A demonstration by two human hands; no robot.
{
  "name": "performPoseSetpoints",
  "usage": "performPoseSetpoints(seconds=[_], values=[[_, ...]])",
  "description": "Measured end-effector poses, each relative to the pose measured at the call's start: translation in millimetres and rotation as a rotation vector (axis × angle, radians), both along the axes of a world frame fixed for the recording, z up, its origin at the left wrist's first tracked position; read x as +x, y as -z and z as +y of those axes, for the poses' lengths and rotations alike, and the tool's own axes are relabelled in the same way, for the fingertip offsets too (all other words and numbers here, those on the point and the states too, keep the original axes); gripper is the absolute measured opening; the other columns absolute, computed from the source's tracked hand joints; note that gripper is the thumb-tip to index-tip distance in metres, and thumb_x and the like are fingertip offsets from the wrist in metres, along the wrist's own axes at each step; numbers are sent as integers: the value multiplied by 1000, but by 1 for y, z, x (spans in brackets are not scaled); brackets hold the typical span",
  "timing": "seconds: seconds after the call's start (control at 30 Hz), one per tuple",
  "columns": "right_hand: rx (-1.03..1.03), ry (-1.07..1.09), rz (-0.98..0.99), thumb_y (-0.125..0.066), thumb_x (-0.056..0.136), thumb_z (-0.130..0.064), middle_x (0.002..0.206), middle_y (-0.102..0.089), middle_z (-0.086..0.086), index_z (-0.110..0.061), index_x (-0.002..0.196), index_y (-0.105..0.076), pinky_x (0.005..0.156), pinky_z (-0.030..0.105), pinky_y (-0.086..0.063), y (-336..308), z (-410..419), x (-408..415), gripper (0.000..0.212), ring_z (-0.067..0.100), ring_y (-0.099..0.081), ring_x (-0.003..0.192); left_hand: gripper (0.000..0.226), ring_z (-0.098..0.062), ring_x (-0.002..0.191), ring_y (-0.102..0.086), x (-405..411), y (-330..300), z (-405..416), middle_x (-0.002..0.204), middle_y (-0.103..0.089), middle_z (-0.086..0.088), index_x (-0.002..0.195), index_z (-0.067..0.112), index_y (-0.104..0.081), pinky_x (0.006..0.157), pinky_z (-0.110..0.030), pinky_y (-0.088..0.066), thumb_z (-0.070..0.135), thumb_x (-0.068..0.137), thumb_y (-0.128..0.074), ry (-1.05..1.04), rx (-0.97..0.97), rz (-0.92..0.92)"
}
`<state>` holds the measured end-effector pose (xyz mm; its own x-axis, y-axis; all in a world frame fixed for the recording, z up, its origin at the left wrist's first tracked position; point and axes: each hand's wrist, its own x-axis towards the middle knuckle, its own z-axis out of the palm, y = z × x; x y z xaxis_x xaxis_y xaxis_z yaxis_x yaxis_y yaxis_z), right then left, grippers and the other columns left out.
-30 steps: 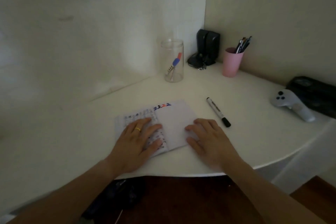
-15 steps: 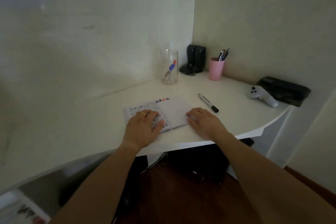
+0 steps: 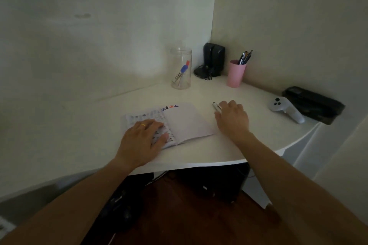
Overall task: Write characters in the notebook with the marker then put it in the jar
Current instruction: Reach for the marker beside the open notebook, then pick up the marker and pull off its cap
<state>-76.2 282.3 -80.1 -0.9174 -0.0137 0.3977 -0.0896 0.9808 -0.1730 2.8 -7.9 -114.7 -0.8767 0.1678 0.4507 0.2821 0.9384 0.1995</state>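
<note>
An open notebook [image 3: 187,123] lies on the white desk [image 3: 79,135], with a short row of blue and red characters at the top of its right page. My left hand [image 3: 143,137], a ring on one finger, presses flat on the printed left page. My right hand [image 3: 232,118] lies over the marker [image 3: 216,106] just right of the notebook. Only the marker's white end shows past my fingers, and the grip is hidden. A clear jar [image 3: 181,68] stands at the back near the wall, with blue and red markers leaning inside.
A pink cup [image 3: 236,74] of pens and a black speaker [image 3: 213,59] stand in the back corner. A white controller [image 3: 285,109] and a black case [image 3: 314,104] lie at the desk's right edge. The curved front edge is close to my forearms.
My right hand left the notebook's right page and moved right and back onto the marker. My left hand stayed on the left page. The camera view shifted.
</note>
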Motion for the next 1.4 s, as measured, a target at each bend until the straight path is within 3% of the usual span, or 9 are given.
performPoseSetpoints(seconds=[0.2, 0.33, 0.43, 0.53, 0.6, 0.73, 0.93, 1.17, 1.4], values=[[137, 26, -94, -45, 92, -6, 114, -59, 18, -7, 125, -52, 78, 42, -49, 11, -3, -28, 34, 35, -57, 105, 62, -21, 115, -57, -16, -20, -9, 124, -63, 6, 118, 38, -65, 90, -40, -50, 77, 77, -40, 8, -4, -158], [-17, 0, -57, -51, 92, -6, 112, -63, 13, -12, 126, -57, 81, 42, -52, 0, -17, -50, 35, 32, -60, 99, 59, -17, 107, -58, -63, -41, -23, 114, -61, 6, 110, 39, -68, 93, -43, -50, 79, 77, -37, 157, 56, -207], [-328, -85, -101, -55, 95, -13, 112, -65, 6, -14, 131, -59, 80, 37, -50, -22, -40, -68, 36, 25, -62, 92, 55, -16, 108, -52, -102, -40, -28, 117, -60, 5, 112, 41, -68, 93, -42, -48, 72, 82, -35, 236, 18, -200], [-888, -95, -253, -47, 96, -11, 94, -64, 7, -10, 107, -72, 58, 30, -45, -44, -70, -90, 27, 16, -53, 66, 46, -13, 107, -48, -135, -35, -27, 112, -61, 8, 105, 40, -71, 88, -37, -47, 69, 82, -42, 261, 46, -205], [-1189, -76, -363, -44, 96, -9, 82, -60, 8, -5, 98, -74, 55, 27, -43, -52, -88, -101, 31, 14, -48, 58, 37, -11, 103, -48, -150, -29, -26, 105, -62, 10, 97, 38, -72, 84, -34, -47, 66, 81, -53, 267, 79, -195], [-1462, -182, -512, -51, 93, -14, 74, -61, 5, 4, 103, -73, 48, 22, -43, -31, -105, -110, 30, 13, -46, 54, 32, -8, 92, -47, -157, -12, -26, 96, -65, 16, 88, 36, -73, 74, -25, -44, 63, 78, -58, 281, 185, -103], [-1369, -432, -528, -68, 89, -16, 77, -59, 8, 4, 98, -71, 72, 34, -48, -4, -102, -104, 23, 22, -54, 73, 55, -12, 83, -55, -151, -17, -23, 89, -71, 14, 101, 30, -70, 73, -32, -42, 76, 85, -43, 260, 19, 88], [-1452, -669, -469, -62, 90, -9, 67, -60, 11, -3, 86, -69, 53, 29, -40, -11, -110, -88, 9, 19, -53, 59, 34, -21, 54, -50, -143, -20, -14, 63, -57, 3, 89, 17, -62, 56, -35, -39, 46, 99, -45, 206, -72, 349], [-1518, -736, -359, -64, 84, -18, 64, -62, 11, 4, 92, -75, 49, 25, -45, -18, -112, -78, 26, 17, -55, 55, 54, -11, 44, -25, -131, -38, -6, 50, -45, 7, 76, 18, -56, 48, -23, -21, 47, 106, -23, 175, -68, 408]])
